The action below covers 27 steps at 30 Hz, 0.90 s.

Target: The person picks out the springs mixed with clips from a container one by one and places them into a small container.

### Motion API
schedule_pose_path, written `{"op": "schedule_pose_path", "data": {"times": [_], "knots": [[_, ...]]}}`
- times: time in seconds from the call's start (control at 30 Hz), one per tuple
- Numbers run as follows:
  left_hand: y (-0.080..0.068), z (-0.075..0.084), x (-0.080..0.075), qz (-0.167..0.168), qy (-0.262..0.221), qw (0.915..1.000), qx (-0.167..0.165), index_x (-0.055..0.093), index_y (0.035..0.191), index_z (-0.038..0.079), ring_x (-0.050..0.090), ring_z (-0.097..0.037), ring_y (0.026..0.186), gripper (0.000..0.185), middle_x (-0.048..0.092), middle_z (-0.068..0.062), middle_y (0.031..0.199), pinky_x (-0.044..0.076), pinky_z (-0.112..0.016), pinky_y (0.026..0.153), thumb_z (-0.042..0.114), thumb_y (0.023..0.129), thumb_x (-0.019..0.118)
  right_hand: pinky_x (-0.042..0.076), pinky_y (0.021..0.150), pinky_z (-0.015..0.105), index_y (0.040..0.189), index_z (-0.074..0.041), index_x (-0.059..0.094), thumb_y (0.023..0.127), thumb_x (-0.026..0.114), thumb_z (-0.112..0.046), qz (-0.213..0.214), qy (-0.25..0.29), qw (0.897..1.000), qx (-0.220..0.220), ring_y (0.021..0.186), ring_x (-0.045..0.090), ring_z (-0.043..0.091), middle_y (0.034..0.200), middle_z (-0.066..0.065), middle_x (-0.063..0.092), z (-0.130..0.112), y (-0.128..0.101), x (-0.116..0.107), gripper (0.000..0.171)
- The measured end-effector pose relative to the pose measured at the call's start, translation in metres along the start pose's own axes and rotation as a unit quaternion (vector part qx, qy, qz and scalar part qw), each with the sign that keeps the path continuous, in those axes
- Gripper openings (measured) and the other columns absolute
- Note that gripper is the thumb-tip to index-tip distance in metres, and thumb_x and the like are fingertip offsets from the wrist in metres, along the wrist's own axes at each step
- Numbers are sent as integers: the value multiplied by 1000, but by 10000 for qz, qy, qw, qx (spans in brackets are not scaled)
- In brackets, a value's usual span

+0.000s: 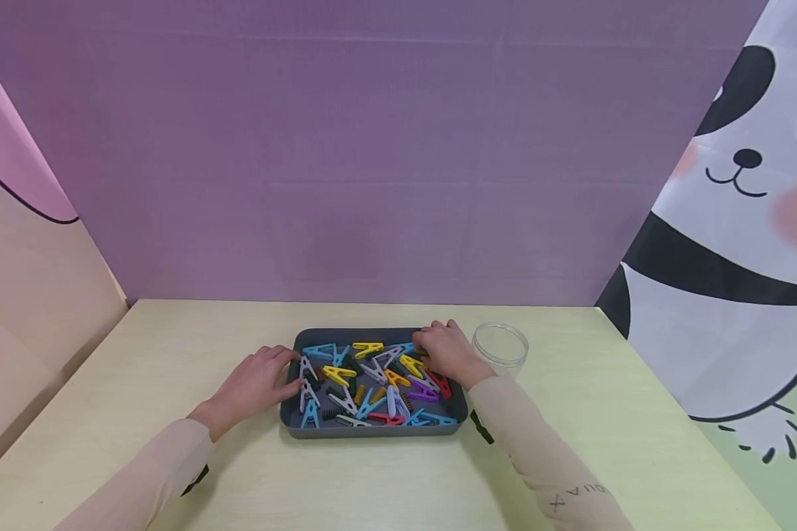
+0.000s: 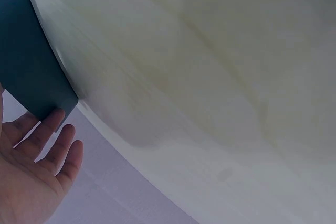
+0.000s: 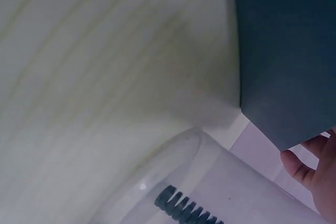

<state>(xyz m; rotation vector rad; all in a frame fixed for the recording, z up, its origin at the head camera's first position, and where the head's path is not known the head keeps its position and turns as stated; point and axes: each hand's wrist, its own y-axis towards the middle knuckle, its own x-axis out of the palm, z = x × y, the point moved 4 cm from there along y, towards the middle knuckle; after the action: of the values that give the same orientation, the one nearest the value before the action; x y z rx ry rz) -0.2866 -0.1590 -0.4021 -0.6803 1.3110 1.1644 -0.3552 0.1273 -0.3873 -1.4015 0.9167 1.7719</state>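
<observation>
A dark grey tray (image 1: 372,433) holds many colourful plastic clips (image 1: 339,375) and short coil springs (image 1: 359,394), loosely mixed. My left hand (image 1: 255,383) is at the tray's left rim in the head view, with thumb and fingers spread apart. From the left wrist, the fingers of this hand (image 2: 39,169) look loosely extended by the tray's outer wall (image 2: 31,51). Over the far right corner lies my right hand (image 1: 448,354); its fingertips are partly hidden, and whether they pinch anything cannot be seen. Two of its fingers (image 3: 299,169) show beside the tray wall (image 3: 289,51) in the right wrist view.
A clear round cup (image 1: 500,324) stands on the pale wooden table (image 1: 239,472), right of the tray and close to my right wrist. One dark coil spring (image 3: 184,208) shows inside it. A purple backdrop (image 1: 372,147) rises behind the table.
</observation>
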Motion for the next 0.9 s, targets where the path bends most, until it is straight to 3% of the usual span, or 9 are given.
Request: {"op": "schedule_pose_path", "data": {"times": [0.9], "knots": [[1,1,0,-14,-4,10000,-12,58,117,8,52,-30,110,47,58,-11,120,43,-48,95,39,82,63,40,74,35,87,-17,67,78,68,-13,160,194,9994,229,78,51,18,84,-1,67,0,1,-1,10]]}}
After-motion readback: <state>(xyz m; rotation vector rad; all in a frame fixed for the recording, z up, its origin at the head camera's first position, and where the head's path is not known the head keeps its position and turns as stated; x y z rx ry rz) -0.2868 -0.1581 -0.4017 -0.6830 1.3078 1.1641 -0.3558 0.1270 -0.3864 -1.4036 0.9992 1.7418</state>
